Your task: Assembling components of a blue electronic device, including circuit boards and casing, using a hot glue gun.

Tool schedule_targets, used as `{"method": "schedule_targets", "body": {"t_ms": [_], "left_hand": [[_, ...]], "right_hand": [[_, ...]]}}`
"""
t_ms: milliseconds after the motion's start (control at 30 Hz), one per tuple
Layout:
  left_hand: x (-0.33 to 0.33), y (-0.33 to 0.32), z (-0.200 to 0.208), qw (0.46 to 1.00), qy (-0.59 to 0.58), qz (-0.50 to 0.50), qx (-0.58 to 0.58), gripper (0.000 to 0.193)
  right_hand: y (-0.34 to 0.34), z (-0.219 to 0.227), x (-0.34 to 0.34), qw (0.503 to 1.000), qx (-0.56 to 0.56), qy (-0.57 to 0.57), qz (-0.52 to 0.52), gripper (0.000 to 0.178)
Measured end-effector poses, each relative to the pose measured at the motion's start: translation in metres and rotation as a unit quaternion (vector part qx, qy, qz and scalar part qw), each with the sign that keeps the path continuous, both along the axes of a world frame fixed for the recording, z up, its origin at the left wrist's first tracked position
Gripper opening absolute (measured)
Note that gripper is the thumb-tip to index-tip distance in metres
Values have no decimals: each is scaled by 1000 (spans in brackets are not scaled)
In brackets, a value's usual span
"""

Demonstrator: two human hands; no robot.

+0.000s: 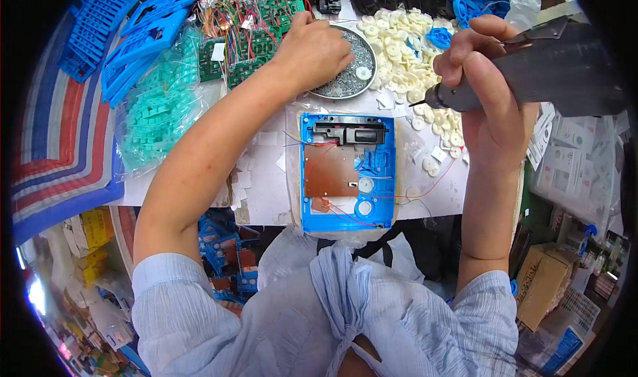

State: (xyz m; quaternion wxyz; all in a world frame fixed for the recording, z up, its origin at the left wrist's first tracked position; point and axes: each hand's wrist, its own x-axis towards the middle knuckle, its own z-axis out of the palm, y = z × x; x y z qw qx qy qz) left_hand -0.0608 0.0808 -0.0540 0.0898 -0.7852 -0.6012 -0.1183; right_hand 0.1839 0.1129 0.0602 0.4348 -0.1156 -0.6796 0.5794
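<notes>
My left hand (314,54) reaches into a round metal dish (374,71) of small screws (355,48), fingers curled down and closed; whatever the fingertips pinch is hidden. One white plastic disc (363,73) lies on the screws. My right hand (495,101) is wrapped around a dark electric screwdriver (561,68), raised above the table's right side with its bit pointing left. Between my arms, untouched, lies an open blue plastic housing (377,161). Inside it are a brown circuit board (331,169), a black plastic mechanism (364,135) and thin red and blue wires.
Cream plastic wheels (399,34) are heaped right of the dish. Green circuit boards (249,71) with tangled wires lie behind my left forearm. Bagged turquoise parts (156,124) and stacked blue panels (143,34) sit at left. A cardboard box (541,287) stands low at right.
</notes>
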Motion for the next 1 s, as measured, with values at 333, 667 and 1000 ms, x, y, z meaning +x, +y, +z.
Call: {"method": "schedule_targets", "body": {"t_ms": [333,667,1000], "left_hand": [[66,-113,62,967,-224,-119,-24,10],[74,-142,48,935,-335,-116,1,10],[75,-137,47,928,-352,-114,39,12]], "right_hand": [[-32,0,14,976,-99,110,160,38],[-54,4,18,959,-115,91,244,37],[-60,2,14,965,-101,90,224,35]]}}
